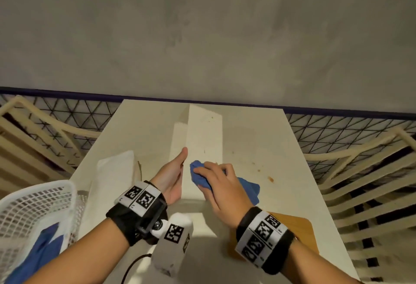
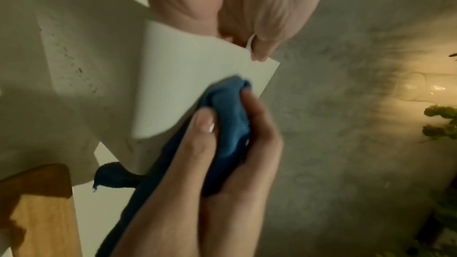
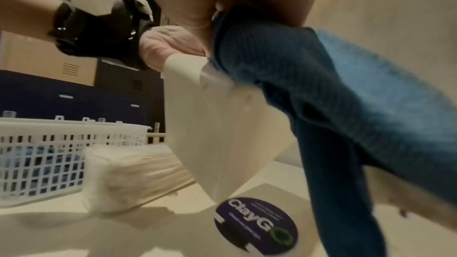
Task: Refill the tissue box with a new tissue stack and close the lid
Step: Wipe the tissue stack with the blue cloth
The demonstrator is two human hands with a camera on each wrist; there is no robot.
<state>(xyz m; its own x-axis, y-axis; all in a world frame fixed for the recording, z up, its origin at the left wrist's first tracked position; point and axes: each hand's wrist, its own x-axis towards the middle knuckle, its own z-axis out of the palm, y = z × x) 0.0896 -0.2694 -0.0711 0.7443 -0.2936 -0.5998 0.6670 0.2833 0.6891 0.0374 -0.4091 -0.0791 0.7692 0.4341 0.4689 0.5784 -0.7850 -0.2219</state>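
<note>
The white tissue box (image 1: 204, 130) stands tilted on the white table (image 1: 270, 148), with no lid on it. My left hand (image 1: 174, 173) holds the box by its left edge, thumb up; in the left wrist view its fingers (image 2: 272, 7) wrap over the box (image 2: 188, 77). My right hand (image 1: 216, 182) grips a bunched blue cloth (image 1: 249, 190) and presses it against the box's face (image 3: 222, 128). The new tissue stack (image 1: 114, 168) lies on the table left of the box. The wooden lid (image 1: 292, 221) lies flat under my right wrist.
A white mesh basket (image 1: 45, 196) holding blue cloths stands at the table's near left corner. A round dark sticker (image 3: 254, 226) is on the tabletop near the box. Slatted chairs flank the table on both sides. A grey wall rises behind.
</note>
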